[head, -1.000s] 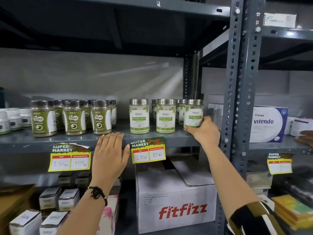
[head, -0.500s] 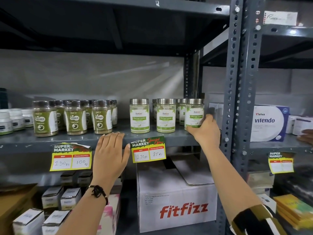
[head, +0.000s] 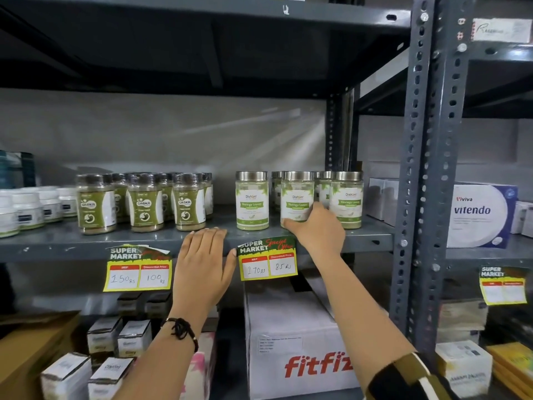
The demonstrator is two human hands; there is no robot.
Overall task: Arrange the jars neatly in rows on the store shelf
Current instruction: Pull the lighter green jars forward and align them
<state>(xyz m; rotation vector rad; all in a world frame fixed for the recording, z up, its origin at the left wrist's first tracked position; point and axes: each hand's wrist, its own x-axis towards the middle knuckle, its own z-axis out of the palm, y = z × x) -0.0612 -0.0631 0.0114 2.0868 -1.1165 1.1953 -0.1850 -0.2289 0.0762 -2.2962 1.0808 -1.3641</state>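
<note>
Three silver-lidded jars with white-green labels stand along the front of the grey shelf [head: 57,243]: a left jar [head: 252,200], a middle jar [head: 296,194] and a right jar [head: 346,197], with more behind them. My right hand [head: 317,229] grips the base of the middle jar. My left hand [head: 202,264] lies flat, fingers together, on the shelf's front edge, holding nothing. To the left stand rows of dark-lidded green-label jars [head: 144,203].
Small white bottles [head: 28,209] sit at the far left. A perforated grey upright [head: 424,168] bounds the bay on the right, a vitendo box [head: 481,215] beyond it. Price tags [head: 266,259] hang from the edge. A fitfizz carton [head: 297,350] sits below.
My right hand has left the right jar and moved left to the middle jar's base. My left hand has stayed on the shelf edge.
</note>
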